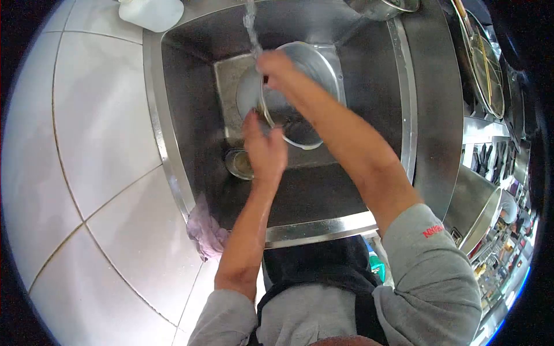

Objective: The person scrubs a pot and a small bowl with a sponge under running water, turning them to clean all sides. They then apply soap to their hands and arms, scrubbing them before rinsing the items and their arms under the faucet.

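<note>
A round metal pot point(314, 63) lies tilted in the sink, its open mouth facing up and right. My left hand point(266, 153) straddles the near-left rim, thumb on the inner side and fingers along the outside wall. Curled at the upper left of the rim is my right hand point(277, 66), blurred by motion. A dark spot shows under its fingers; what they hold is hidden. Running water point(250, 26) falls just beside that hand. A small clear bowl point(238, 164) rests on the sink floor to the left of my left wrist.
The steel sink point(407, 115) has raised walls all round. A crumpled pinkish cloth point(206, 232) hangs over its near-left corner. A white plastic jug point(151, 12) and a metal container point(384, 7) stand along the far edge. Strainers point(487, 69) and a large pot point(473, 205) are at right.
</note>
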Available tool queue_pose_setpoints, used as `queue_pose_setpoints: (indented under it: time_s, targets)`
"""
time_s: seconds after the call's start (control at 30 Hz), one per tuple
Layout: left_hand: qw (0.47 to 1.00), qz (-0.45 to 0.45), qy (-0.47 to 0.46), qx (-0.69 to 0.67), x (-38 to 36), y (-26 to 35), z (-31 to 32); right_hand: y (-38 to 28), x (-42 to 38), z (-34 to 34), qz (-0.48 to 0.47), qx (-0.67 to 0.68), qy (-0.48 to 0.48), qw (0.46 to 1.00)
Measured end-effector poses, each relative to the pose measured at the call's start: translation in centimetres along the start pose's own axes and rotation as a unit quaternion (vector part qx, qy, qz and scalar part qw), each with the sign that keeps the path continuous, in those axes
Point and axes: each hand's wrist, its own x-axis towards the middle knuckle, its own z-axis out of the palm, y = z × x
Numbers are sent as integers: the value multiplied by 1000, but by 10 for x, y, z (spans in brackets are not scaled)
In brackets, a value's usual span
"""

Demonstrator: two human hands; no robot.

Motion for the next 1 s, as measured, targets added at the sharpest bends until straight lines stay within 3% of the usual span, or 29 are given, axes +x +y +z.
queue_pose_setpoints:
  time_s: [0.03,0.07,0.13,0.17,0.2,0.27,0.33,0.4,0.43,0.5,0.53,0.6,0.63,0.7,0.77,0.8,0.83,0.9,0.93,1.0]
  targets:
    - [994,-71,-27,-78,2,-13,-6,1,-17,3,11,-43,-19,999]
    - [994,-73,-30,-77,7,-11,-10,5,-34,6,15,-75,-35,996]
    - [984,-63,55,-156,26,-2,-16,12,-64,4,-39,-134,-32,990]
    - [994,-3,20,-109,29,-6,-16,16,-74,1,-85,-170,-15,982]
    - [994,-5,19,-108,26,-11,-17,20,-82,-3,-170,-238,18,956]
    - [998,22,-35,-46,19,-2,-28,28,-96,-23,-179,-259,19,949]
    - [997,33,0,-63,36,17,-40,31,-111,-37,-195,-281,23,939]
    - [954,263,-58,132,59,68,-62,43,-135,-40,-176,-312,0,934]
    - [954,265,-59,130,66,72,-65,53,-147,-38,-175,-312,3,934]
    - [881,323,-152,310,80,78,-69,70,-166,-35,-162,-345,-34,924]
    - [881,324,-151,309,84,78,-70,70,-170,-40,-163,-346,-33,923]
    - [868,164,-315,345,88,71,-76,71,-174,-52,-155,-382,-89,907]
    - [868,163,-314,349,88,59,-78,70,-169,-59,-157,-379,-91,907]
    - [881,221,-310,279,85,33,-74,61,-142,-79,-219,-115,-227,942]
    - [882,216,-299,292,80,30,-68,8,-114,-76,-23,136,-217,966]
    - [883,214,-285,305,78,31,-65,-8,-88,-59,-14,295,-192,936]
    - [882,214,-289,304,75,32,-62,-22,-56,-43,44,526,-192,827]
    - [873,270,-235,333,74,36,-57,-51,-9,-31,82,622,-267,731]
    - [873,268,-235,333,75,34,-55,-59,2,-28,83,622,-267,731]
    - [865,274,-253,334,79,28,-50,-73,12,-23,61,519,-233,820]
